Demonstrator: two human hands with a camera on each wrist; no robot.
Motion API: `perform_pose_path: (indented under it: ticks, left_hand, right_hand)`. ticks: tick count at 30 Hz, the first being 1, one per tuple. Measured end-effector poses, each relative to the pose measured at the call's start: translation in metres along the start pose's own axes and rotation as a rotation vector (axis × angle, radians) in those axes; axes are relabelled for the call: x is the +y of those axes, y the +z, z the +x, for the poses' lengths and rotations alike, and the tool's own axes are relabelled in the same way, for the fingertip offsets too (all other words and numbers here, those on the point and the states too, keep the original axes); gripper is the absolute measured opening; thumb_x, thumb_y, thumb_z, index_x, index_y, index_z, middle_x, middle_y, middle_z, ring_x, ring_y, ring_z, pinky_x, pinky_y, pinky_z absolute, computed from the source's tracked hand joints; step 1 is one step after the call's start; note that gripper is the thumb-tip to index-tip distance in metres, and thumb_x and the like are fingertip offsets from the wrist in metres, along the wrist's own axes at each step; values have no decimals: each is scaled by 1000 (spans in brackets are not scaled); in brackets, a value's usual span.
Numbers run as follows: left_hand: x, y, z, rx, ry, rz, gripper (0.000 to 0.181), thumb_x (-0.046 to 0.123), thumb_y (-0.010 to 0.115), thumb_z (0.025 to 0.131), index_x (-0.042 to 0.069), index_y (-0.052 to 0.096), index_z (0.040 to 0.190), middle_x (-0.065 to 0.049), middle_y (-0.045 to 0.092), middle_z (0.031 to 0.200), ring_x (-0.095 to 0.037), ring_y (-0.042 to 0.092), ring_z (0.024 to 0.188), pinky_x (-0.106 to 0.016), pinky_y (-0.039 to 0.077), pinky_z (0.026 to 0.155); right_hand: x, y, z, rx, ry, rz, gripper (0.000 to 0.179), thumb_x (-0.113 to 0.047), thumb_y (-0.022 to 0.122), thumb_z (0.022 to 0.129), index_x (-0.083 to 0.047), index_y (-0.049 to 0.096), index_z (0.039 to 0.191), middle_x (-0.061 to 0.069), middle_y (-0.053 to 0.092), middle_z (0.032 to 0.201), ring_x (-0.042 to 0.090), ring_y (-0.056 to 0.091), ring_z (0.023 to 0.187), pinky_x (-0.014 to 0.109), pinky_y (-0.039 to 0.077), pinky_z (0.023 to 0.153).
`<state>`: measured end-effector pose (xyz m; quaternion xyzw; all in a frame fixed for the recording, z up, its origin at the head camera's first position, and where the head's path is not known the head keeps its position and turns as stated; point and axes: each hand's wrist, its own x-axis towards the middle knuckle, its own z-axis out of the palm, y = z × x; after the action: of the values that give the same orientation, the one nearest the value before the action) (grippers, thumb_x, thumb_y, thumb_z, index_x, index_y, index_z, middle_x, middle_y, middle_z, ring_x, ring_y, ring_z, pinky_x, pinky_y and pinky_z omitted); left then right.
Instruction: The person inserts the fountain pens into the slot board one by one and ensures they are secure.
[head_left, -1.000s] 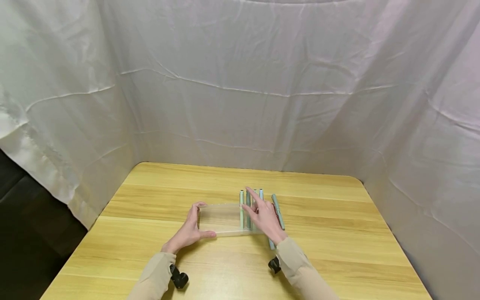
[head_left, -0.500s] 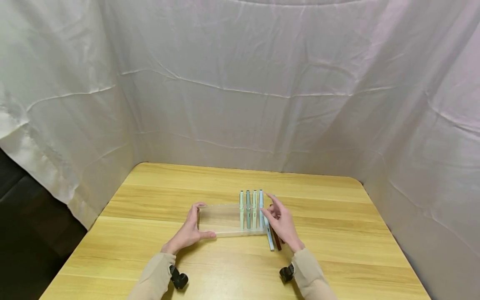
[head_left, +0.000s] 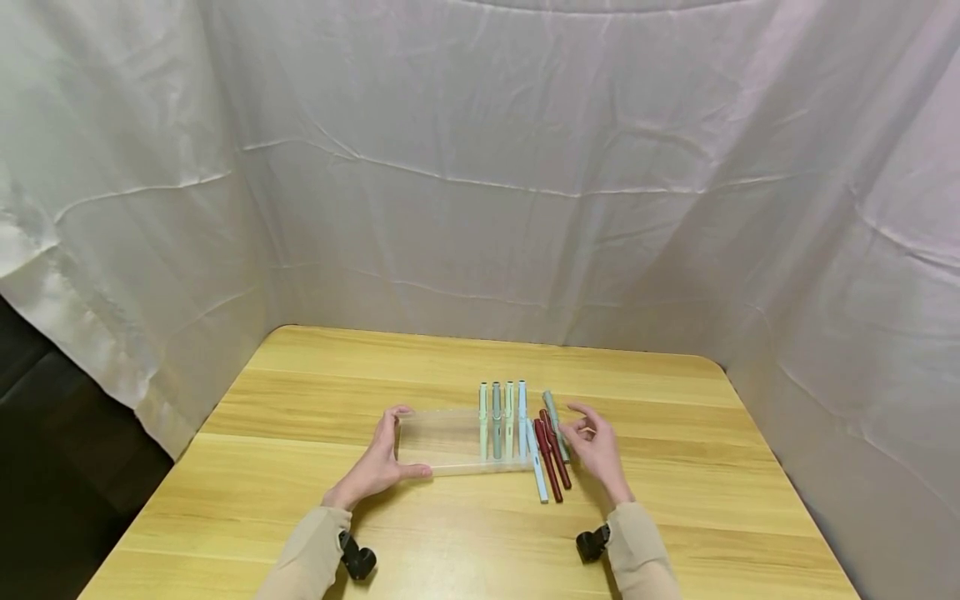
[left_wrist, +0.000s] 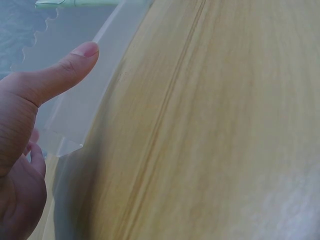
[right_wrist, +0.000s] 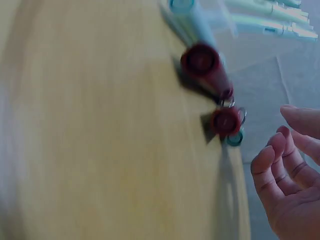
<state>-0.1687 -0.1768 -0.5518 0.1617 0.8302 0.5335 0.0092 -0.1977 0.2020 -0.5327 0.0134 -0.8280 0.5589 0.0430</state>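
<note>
My left hand grips the left end of a clear plastic pen tray, thumb along its front side. A notched edge of the tray shows in the left wrist view. Toward its right end several capped pens lie side by side: a pale green pen, a grey-teal pen, another pale green pen and a light blue pen. My right hand holds nothing, fingers loosely bent beside a loose grey-green pen. Two dark red pens and a light blue pen lie between that hand and the tray.
The wooden table has rounded far corners. Pale curtains hang behind it and at both sides. Black wrist cameras sit on both sleeves.
My right hand has moved off the pens in the tray to the right, past the loose ones, uncovering the dark red pens. The left hand and the tray have stayed put.
</note>
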Motion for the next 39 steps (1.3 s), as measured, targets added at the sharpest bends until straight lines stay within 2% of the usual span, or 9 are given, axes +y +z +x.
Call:
perform_pose_path:
  ticks: [13, 20, 26, 31, 39]
  left_hand:
    - [0, 1, 0, 5, -6, -2, 101, 22, 92, 69, 6, 26, 145, -24, 25, 154, -47, 17, 151, -66, 12, 125]
    - [0, 1, 0, 11, -19, 2, 101, 21, 92, 68, 9, 27, 145, -23, 26, 154, -46, 17, 151, -64, 11, 126]
    - [2, 0, -1, 7, -20, 4, 102, 22, 92, 68, 7, 26, 145, -24, 26, 154, -47, 17, 151, -65, 11, 126]
    - [2, 0, -1, 8, -19, 14, 103, 23, 93, 68, 7, 26, 145, -24, 26, 153, -47, 18, 151, -65, 12, 126]
    - [2, 0, -1, 6, -17, 9, 103, 23, 92, 68, 6, 26, 145, -25, 26, 153, -47, 18, 151, -65, 11, 126]
  right_hand:
    - [12, -7, 6, -48, 101, -85, 47, -13, 68, 95, -1, 55, 138, 20, 67, 96, 15, 63, 67, 22, 56, 59]
    - [13, -7, 7, -71, 113, -129, 46, -14, 68, 95, -1, 56, 137, 15, 68, 90, 13, 61, 62, 22, 51, 54]
    - [12, -6, 9, -89, 128, -159, 46, -11, 69, 94, 1, 56, 136, 13, 69, 83, 12, 59, 56, 23, 51, 50]
    - [11, -6, 9, -113, 133, -165, 47, -10, 71, 93, 2, 56, 135, 15, 71, 83, 13, 59, 55, 23, 50, 50]
    - [10, -11, 6, -172, 114, -128, 49, -8, 70, 92, 6, 53, 136, 9, 68, 73, 12, 55, 49, 23, 48, 45]
